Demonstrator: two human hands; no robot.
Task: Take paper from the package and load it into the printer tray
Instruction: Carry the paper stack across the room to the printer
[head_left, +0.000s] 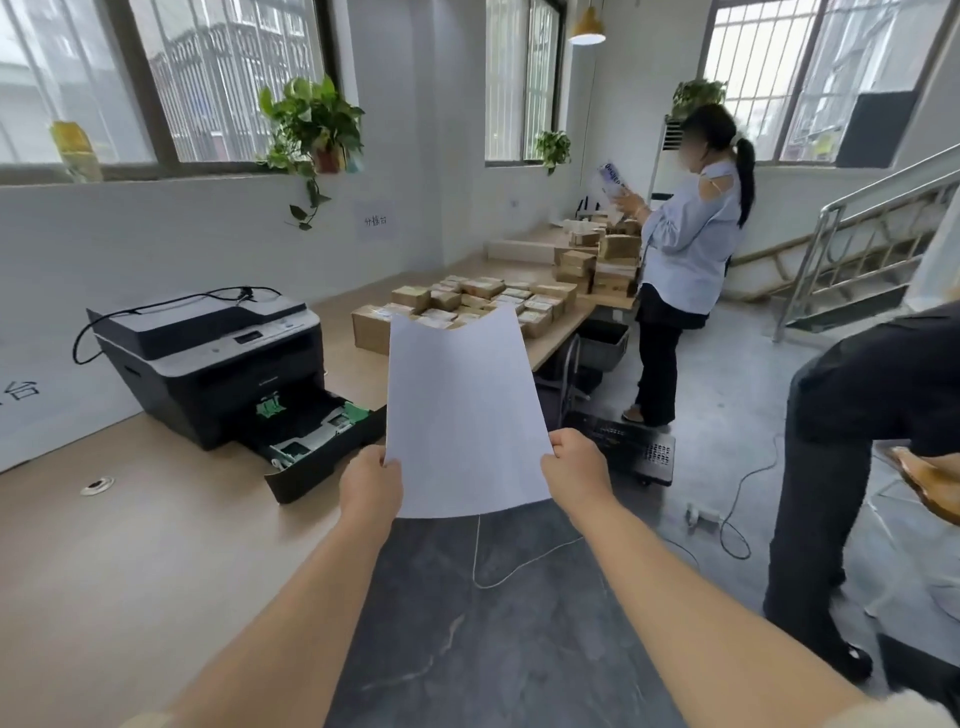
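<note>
I hold a stack of white paper (465, 415) upright in front of me, its top edge curling slightly. My left hand (371, 486) grips its lower left edge and my right hand (576, 475) grips its lower right edge. To the left on the wooden counter (156, 545) stands a black and grey printer (213, 358). Its paper tray (317, 441) is pulled out toward me, with green guides showing and no paper visible inside. The paper hangs just right of the tray's front corner. No paper package is in view.
Many small cardboard boxes (467, 306) cover the counter beyond the printer. A person in a light blue shirt (685, 249) stands at its far end. Another person in dark clothes (857, 467) is at the right. Cables (737, 519) and a black crate (623, 447) lie on the floor.
</note>
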